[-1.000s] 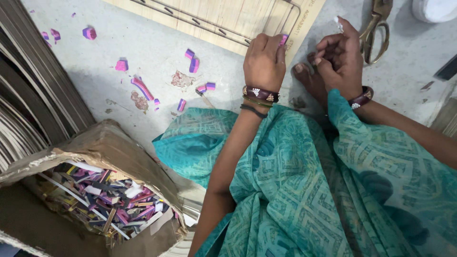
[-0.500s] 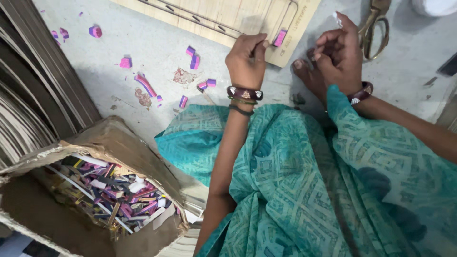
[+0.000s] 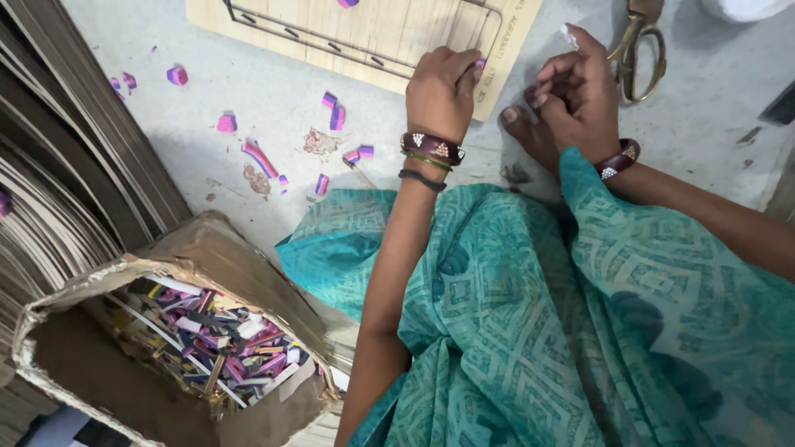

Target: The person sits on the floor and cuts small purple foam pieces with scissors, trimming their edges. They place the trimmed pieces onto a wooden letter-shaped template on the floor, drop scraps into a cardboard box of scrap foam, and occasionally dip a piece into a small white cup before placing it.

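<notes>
The left hand (image 3: 439, 95) is curled over the lower edge of the wooden die board (image 3: 389, 33), its fingertips pinched on a small pink scrap (image 3: 479, 63) at the board's right corner. The right hand (image 3: 580, 87) is held just beside it, fingers bent inward; whether anything is gripped cannot be told. Pink paper scraps (image 3: 331, 112) are scattered on the floor (image 3: 248, 91), and a cardboard box (image 3: 199, 348) of offcuts is set well apart, lower left. Brass scissors (image 3: 638, 41) are laid near the right hand.

Teal geometric-patterned cloth (image 3: 580, 331), pink-and-purple scraps (image 3: 335, 116), pale wooden board (image 3: 373, 33)
</notes>
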Action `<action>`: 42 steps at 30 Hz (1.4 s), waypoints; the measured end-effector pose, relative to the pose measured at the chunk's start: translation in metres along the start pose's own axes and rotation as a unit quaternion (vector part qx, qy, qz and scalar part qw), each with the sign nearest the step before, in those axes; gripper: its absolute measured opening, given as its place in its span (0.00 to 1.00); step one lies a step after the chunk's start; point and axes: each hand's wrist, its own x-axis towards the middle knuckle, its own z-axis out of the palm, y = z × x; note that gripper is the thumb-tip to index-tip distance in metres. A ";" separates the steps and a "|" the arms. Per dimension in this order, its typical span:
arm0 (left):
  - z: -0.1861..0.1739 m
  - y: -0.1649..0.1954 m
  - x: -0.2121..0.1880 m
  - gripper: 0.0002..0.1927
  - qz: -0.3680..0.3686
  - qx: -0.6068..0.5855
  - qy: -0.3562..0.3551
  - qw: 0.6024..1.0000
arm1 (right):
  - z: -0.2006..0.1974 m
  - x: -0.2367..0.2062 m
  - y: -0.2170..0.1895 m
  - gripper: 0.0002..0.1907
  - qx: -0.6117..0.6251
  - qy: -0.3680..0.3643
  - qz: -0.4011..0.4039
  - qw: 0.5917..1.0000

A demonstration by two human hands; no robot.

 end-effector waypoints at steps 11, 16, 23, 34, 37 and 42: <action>0.008 0.000 -0.009 0.08 -0.067 -0.067 0.077 0.992 | -0.005 0.001 -0.016 0.33 -0.035 0.011 -0.014 0.999; 0.008 -0.011 -0.023 0.11 -0.227 -0.505 0.068 0.830 | -0.046 0.004 -0.044 0.39 -0.414 0.033 -0.171 0.894; 0.012 -0.018 -0.041 0.13 -0.321 -0.645 0.032 0.693 | -0.060 0.006 -0.039 0.41 -0.536 0.008 -0.093 0.839; 0.005 -0.030 -0.049 0.15 -0.304 -0.699 0.046 0.646 | -0.100 0.015 -0.001 0.44 -0.427 0.072 -0.055 0.900; 0.006 -0.036 -0.053 0.14 -0.294 -0.684 0.048 0.666 | -0.108 0.006 0.000 0.36 -0.297 0.111 -0.042 0.947; 0.011 -0.040 -0.056 0.15 -0.262 -0.658 0.053 0.704 | -0.104 -0.022 -0.035 0.30 -0.282 0.090 -0.092 0.951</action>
